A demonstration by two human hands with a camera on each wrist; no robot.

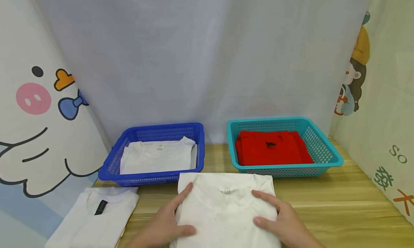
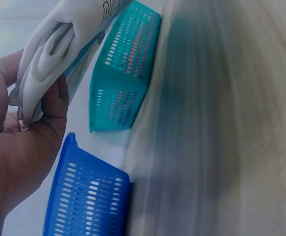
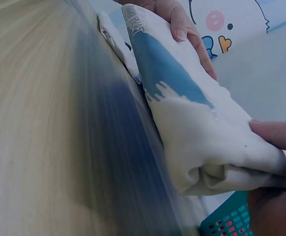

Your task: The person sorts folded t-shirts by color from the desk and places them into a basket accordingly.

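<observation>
Pale cloth [image 1: 194, 61] hangs across the far side of the room, and before it runs a wood-grained table [image 1: 349, 201]. Two perforated baskets stand at the far edge. On the left, the dark blue basket [image 1: 152, 179] holds folded white clothing [image 1: 155, 158], the top piece lying flat with its neckline to the far side. On the right, the teal basket [image 1: 284, 171] holds folded red clothing [image 1: 275, 151] with a dark mark near the collar; a gap separates the two baskets.

Nearer to the person, a folded white shirt [image 1: 226, 212] is held up over the table, in front of the gap. The left hand [image 1: 166, 219] pinches its left edge and the right hand [image 1: 281, 219] its right, thumbs on top. From the right wrist I see a blue patch and lettering on it. More folded white shirts [image 1: 93, 223] lie at the near left, beside the blue basket.
</observation>
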